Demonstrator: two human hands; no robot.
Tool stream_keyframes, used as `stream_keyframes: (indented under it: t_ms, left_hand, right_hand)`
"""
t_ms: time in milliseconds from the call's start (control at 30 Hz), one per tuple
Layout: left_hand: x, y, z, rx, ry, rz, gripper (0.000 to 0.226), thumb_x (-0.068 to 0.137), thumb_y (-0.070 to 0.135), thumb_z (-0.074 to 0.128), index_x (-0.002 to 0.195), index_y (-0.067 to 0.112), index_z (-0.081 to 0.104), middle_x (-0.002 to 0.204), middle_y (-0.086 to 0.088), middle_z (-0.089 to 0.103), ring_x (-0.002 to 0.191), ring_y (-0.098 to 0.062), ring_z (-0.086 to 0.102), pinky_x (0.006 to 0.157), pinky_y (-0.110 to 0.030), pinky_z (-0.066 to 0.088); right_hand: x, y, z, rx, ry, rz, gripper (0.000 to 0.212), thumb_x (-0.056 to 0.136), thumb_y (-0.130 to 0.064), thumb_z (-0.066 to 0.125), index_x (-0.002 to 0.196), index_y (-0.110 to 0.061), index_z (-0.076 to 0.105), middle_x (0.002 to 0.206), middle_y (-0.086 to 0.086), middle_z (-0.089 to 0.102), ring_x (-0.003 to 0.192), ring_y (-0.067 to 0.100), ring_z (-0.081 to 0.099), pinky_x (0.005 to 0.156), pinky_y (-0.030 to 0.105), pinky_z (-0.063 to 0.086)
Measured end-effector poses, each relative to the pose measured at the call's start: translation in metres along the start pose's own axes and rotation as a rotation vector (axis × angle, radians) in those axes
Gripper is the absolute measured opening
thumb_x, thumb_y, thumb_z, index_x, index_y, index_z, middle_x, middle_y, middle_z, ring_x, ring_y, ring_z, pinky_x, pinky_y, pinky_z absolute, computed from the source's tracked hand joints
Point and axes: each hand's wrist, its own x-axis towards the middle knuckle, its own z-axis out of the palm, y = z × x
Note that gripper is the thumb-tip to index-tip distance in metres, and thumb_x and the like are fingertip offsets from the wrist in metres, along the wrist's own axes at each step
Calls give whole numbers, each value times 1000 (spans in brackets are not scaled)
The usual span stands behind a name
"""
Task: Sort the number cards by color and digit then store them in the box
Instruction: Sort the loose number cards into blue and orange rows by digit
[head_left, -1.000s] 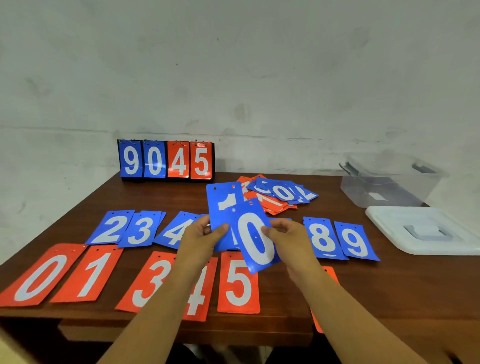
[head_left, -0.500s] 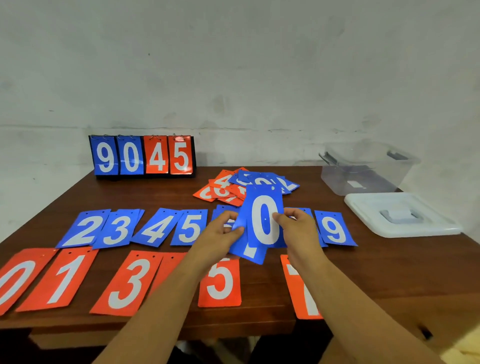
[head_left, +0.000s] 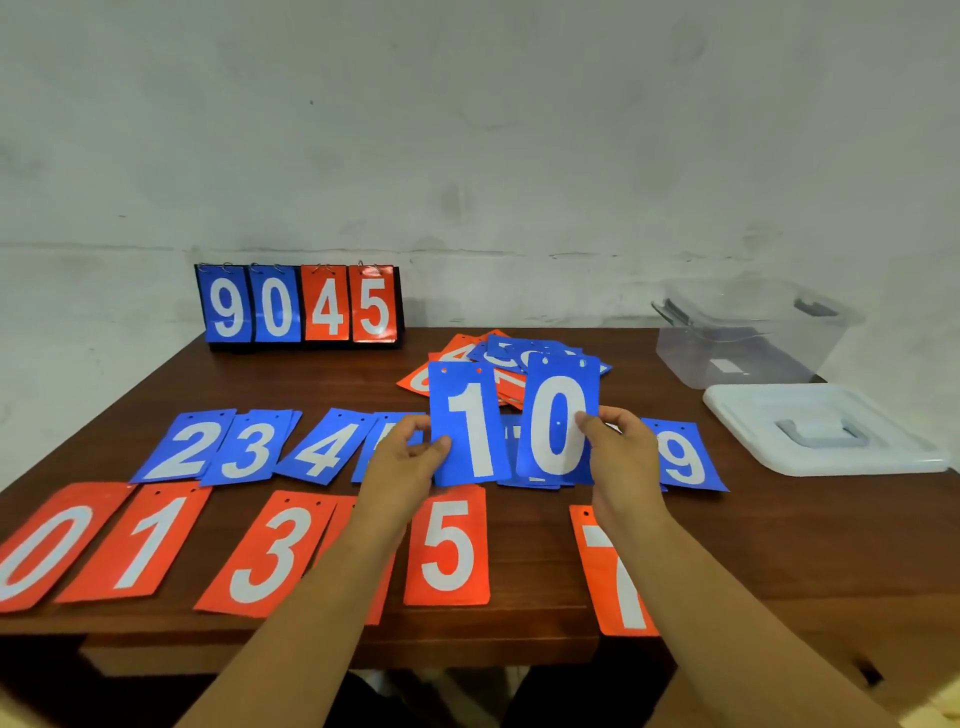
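Left grip (head_left: 402, 467) is clamped on blue 1 (head_left: 470, 415), right grip (head_left: 626, 457) on blue 0 (head_left: 558, 410); mid-sort, placement toward the table's (head_left: 779, 545) left edge seems called for.

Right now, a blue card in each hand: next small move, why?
Probably the left hand lays the blue 1 on the table just left of the blue 2: that row starts at 2, so 1 and the blue 0 in the right hand belong there.

Two bare forearms (head_left: 291, 597) (head_left: 727, 597), bare hands (head_left: 402, 467) (head_left: 623, 457)
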Motion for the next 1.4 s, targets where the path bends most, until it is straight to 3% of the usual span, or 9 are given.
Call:
stream_keyframes:
  t_ms: [167, 300, 500, 700, 867, 933, 1033, 1200, 1400]
  left_hand:
    - [-1, -2, -18, -53, 5, -49, 23, 95, 23, 61, 117, 29, 59, 107, -1, 67, 93, -17, 70, 80, -47, 60]
    - [-8, -2, -36, -159, -56, -88, 26, 93, 23, 64, 118, 30, 62, 117, -8, 67, 104, -24, 69, 80, -47, 60]
    - [-10, -8, -69, -137, -7, -71, 30, 91, 24, 66, 121, 22, 60, 106, -9, 73, 99, -25, 71, 84, -49, 58]
    - [-2, -3, -114, 118, 115, 0, 20, 88, 24, 71, 105, 30, 61, 98, 1, 73, 91, -13, 70, 75, -38, 61]
    - [11, -1, -166, 155, 347, 31, 14, 91, 16, 67, 102, 22, 62, 92, 4, 68, 81, -5, 64, 66, -24, 53]
    - [20, -6, -198, 172, 416, 12, 13, 90, 13, 66, 102, 17, 64, 93, -2, 69, 80, -12, 66, 70, -34, 57]
    - [36, -17, -249, 263, 519, -23, 16, 88, 10, 66, 104, 12, 65, 107, -10, 70, 94, -26, 67, 84, -46, 56]
    - [65, -32, -314, 529, 632, -99, 25, 87, 7, 62, 111, 2, 65, 112, -16, 68, 105, -33, 62, 87, -31, 43]
    - [98, -50, -339, 654, 637, -173, 30, 88, 7, 59, 117, 1, 64, 121, -18, 65, 114, -34, 58, 94, -32, 43]
  right_hand:
    - [-14, 2, 29, 38, -210, 67, 14, 87, -22, 72, 94, -11, 67, 97, 2, 75, 90, 19, 73, 81, 44, 59]
    - [-31, 9, 63, -48, -276, 131, 17, 89, -23, 69, 96, -8, 63, 94, 2, 73, 84, 18, 72, 67, 36, 60]
    - [-46, 19, 108, -145, -367, 89, 19, 87, -22, 72, 91, -6, 63, 95, 7, 73, 85, 21, 72, 76, 44, 60]
    - [-60, 14, 144, -99, -516, 46, 17, 83, -12, 75, 97, -15, 66, 95, 1, 74, 82, 18, 74, 71, 37, 62]
    - [-66, 22, 175, -86, -570, 71, 5, 89, -15, 69, 90, -20, 71, 93, -1, 76, 85, 18, 74, 79, 42, 60]
    - [-68, 24, 189, -93, -582, 79, 6, 91, -17, 67, 90, -21, 70, 93, -2, 76, 86, 17, 73, 80, 40, 59]
    - [-73, 29, 212, -114, -595, 113, 12, 94, -17, 62, 85, -23, 67, 92, -3, 73, 86, 15, 72, 78, 37, 58]
    - [-82, 35, 245, -133, -642, 162, 15, 94, -15, 61, 80, -20, 64, 83, -6, 70, 78, 11, 69, 69, 34, 56]
    - [-80, 46, 273, -183, -671, 137, 10, 93, -18, 64, 84, -19, 65, 94, -2, 72, 89, 16, 71, 80, 42, 59]
